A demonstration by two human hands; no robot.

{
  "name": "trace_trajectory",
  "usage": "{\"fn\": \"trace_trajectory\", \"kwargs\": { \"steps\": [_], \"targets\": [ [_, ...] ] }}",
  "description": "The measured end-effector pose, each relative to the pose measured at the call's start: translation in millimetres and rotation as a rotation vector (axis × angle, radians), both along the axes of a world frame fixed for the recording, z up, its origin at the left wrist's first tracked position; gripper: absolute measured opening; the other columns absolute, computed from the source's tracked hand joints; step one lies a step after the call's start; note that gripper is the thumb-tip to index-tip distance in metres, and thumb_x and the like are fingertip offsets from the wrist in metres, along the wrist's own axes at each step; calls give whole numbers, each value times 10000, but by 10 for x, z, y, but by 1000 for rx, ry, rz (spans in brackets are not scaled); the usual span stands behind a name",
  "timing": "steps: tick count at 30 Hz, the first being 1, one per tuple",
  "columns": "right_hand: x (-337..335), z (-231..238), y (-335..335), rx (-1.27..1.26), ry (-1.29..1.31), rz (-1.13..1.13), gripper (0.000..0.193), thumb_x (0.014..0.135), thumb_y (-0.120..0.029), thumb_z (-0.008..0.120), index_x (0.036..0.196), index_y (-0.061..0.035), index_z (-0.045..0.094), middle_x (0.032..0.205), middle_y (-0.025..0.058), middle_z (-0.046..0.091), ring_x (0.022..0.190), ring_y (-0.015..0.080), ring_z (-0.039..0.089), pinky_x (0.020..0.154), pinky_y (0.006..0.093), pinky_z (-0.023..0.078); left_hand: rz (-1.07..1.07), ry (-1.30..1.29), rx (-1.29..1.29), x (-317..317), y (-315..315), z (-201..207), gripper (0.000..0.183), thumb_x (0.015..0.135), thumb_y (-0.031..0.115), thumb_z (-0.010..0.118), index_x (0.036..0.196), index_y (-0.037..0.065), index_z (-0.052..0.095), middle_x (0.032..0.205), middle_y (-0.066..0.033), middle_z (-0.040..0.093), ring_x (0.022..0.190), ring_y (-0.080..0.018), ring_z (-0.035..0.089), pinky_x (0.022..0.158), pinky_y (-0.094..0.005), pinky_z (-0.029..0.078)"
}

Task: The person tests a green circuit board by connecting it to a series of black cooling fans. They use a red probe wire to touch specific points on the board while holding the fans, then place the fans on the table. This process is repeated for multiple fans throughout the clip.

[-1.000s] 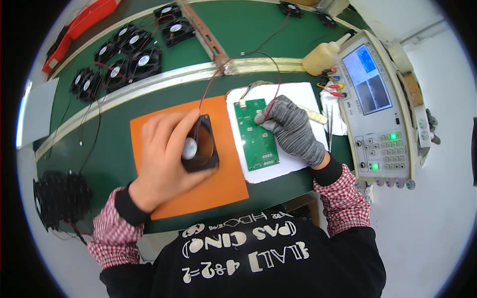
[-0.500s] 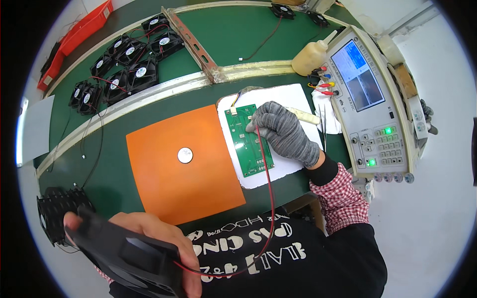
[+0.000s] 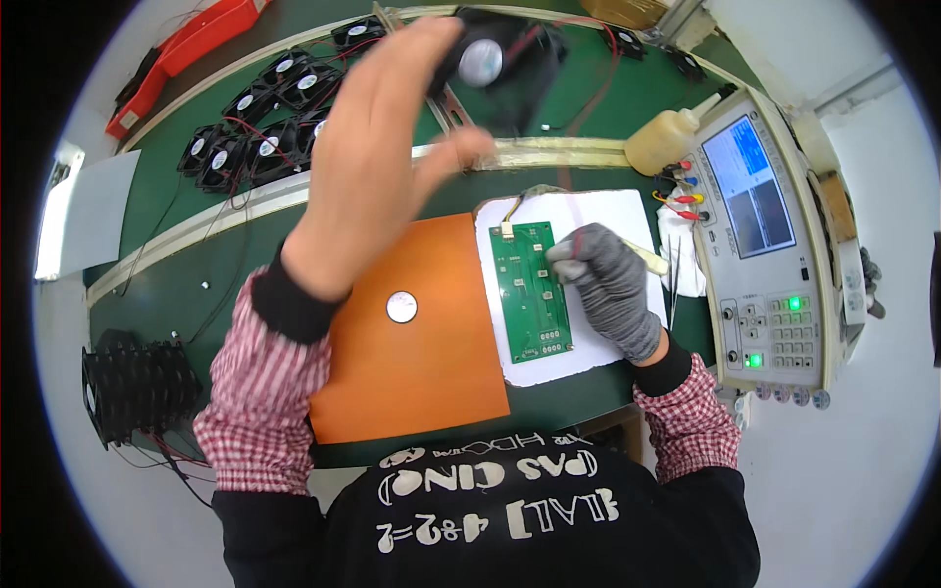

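Observation:
My bare left hand (image 3: 372, 157) is raised over the far side of the bench, smeared by motion. Between its fingers and thumb is a black square cooling fan (image 3: 524, 83) with a round pale label, also blurred. The fan's thin red lead loops off to the right and runs faintly down toward my right hand. My right hand (image 3: 613, 289), in a grey knit glove, is closed in a pinch, a bit of red wire showing at the fingers. It hovers at the right edge of a green circuit board (image 3: 529, 314), which lies on a white pad (image 3: 613, 201).
An orange mat (image 3: 421, 377) with a white disc (image 3: 402, 307) lies left of the board. Several black fans (image 3: 265, 147) sit behind a metal rail; a stack of fans (image 3: 137, 392) stands at left. A test instrument (image 3: 774, 265), yellowish bottle (image 3: 662, 142) and tweezers (image 3: 676, 279) are right.
My left hand has swung from the lower left up to the far middle, carrying the fan. The red lead moved with it. My right hand stays by the board, still pinched.

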State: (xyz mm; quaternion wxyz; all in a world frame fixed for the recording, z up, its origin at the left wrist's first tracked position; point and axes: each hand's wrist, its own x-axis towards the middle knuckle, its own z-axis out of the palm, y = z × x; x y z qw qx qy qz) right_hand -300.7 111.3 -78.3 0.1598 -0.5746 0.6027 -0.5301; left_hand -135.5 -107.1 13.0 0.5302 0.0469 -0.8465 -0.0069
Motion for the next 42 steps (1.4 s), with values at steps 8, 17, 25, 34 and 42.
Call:
{"fn": "trace_trajectory", "kwargs": {
  "steps": [8, 17, 25, 34, 42],
  "targets": [
    [8, 75, -76, -175, 36, -177, 339, 850, -93, 739, 1162, -41, 615, 959, 57, 638, 802, 112, 608, 724, 235, 509, 532, -514, 30, 440, -807, -684, 204, 726, 160, 741, 729, 21, 591, 852, -113, 536, 856, -320, 509, 709, -418, 398],
    [350, 433, -81, -213, 577, 228, 593, 710, -3, 711, 1279, -100, 580, 1051, 119, 612, 1005, 315, 596, 897, 425, 496, -565, -475, -324, 1020, 789, -426, 168, 685, 155, 628, 845, 156, 577, 897, -26, 554, 904, -196, 575, 882, -408, 474],
    [-65, 337, -21, 127, 762, -154, 179, 753, -54, 672, 928, -61, 706, 915, 85, 599, 864, 271, 581, 756, 380, 491, 416, -205, -82, 1333, 34, -235, 162, 704, -82, 635, 835, -3, 581, 894, -115, 517, 799, -275, 506, 688, -352, 405],
    [50, 100, -78, 162, 121, 6, 113, 818, -90, 708, 883, -8, 668, 828, 99, 622, 804, 252, 625, 753, 343, 502, -81, -620, 418, 1222, 762, -589, 419, 571, 95, 828, 900, 36, 575, 970, -113, 523, 920, -320, 496, 796, -415, 395],
    [17, 83, -132, 243, 181, 45, 99, 763, -10, 728, 841, -8, 666, 828, 94, 602, 805, 238, 627, 759, 335, 514, -70, -668, 544, 1034, 645, -616, 1042, 499, 284, 918, 1376, 41, 411, 1291, -162, 459, 1182, -363, 427, 1010, -454, 330]
  ]
}}
